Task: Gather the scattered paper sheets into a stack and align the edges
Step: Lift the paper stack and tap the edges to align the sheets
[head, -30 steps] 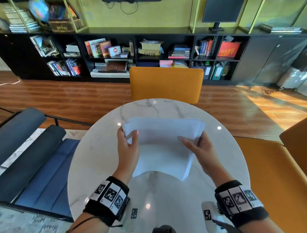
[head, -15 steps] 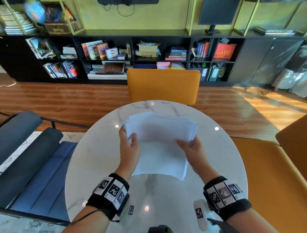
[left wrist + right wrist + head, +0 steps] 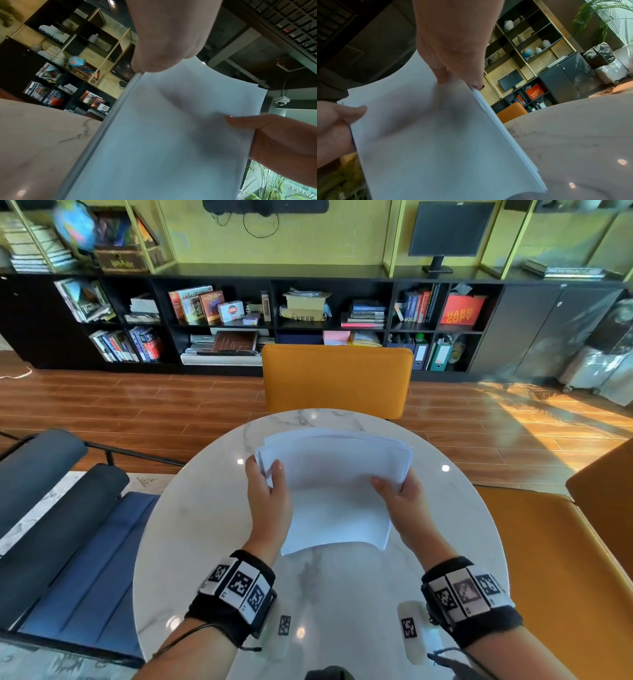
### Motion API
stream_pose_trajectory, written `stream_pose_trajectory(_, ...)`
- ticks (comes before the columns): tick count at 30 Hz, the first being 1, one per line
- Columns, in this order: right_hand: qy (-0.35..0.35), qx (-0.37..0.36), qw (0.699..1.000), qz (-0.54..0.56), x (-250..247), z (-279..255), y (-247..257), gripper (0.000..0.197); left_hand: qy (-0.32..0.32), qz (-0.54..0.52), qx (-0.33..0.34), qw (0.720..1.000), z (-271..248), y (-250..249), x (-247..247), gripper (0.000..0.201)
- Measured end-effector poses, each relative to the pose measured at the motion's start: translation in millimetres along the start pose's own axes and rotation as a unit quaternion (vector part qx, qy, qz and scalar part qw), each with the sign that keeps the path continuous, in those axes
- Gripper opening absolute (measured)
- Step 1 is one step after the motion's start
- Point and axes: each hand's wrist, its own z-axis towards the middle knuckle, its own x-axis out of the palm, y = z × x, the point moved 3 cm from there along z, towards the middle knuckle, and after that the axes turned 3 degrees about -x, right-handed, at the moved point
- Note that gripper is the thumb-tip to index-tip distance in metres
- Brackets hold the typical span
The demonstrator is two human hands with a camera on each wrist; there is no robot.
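Observation:
A stack of white paper sheets (image 3: pixel 337 484) is held up on edge over the round marble table (image 3: pixel 191 525), its lower edge near the tabletop. My left hand (image 3: pixel 270 494) grips the stack's left side, thumb on the near face. My right hand (image 3: pixel 399 494) grips the right side the same way. The sheets bow slightly and their top corners fan a little. In the left wrist view the paper stack (image 3: pixel 168 135) fills the frame, with the right hand's thumb (image 3: pixel 243 121) pressed on it. In the right wrist view the stack (image 3: pixel 428 135) shows layered edges.
An orange chair (image 3: pixel 337 378) stands behind the table, another orange seat (image 3: pixel 565 577) to the right, a blue cushioned chair (image 3: pixel 68 542) to the left. Small marker tags (image 3: pixel 284 625) lie on the table near me. A bookshelf (image 3: pixel 239 316) lines the far wall.
The stack has been lifted and tipped more upright, and both hands have drawn closer to its sides. The sheets look more squared than a second ago.

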Motion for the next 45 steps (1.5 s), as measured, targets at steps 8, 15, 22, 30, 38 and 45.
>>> stream_pose_trajectory(8, 0.005, -0.036, 0.998, 0.053, -3, -7, 15, 0.036, -0.019, -0.050, -0.019, 0.998, -2, -13, 2, 0.028)
stream_pose_trajectory(15, -0.016, -0.040, 0.998, 0.037, 3, 1, 29, 0.027, -0.050, -0.047, -0.067, 0.995, 12, -19, 15, 0.028)
stream_pose_trajectory(22, -0.023, -0.040, 0.997, 0.069, 6, 0, 27, 0.036, -0.054, -0.054, -0.087, 0.993, 14, -19, 15, 0.032)
stream_pose_trajectory(30, -0.071, -0.012, 0.996, 0.051, 8, 8, 22, 0.056, -0.054, -0.061, -0.095, 0.992, 11, -20, 14, 0.028)
stream_pose_trajectory(38, -0.015, 0.005, 0.997, 0.079, 5, 7, 24, 0.034, -0.027, -0.080, -0.076, 0.994, 9, -11, 8, 0.031)
stream_pose_trajectory(45, 0.003, 0.030, 0.999, 0.033, 2, -4, -19, 0.019, 0.043, -0.006, -0.013, 0.999, -9, 19, 3, 0.022)
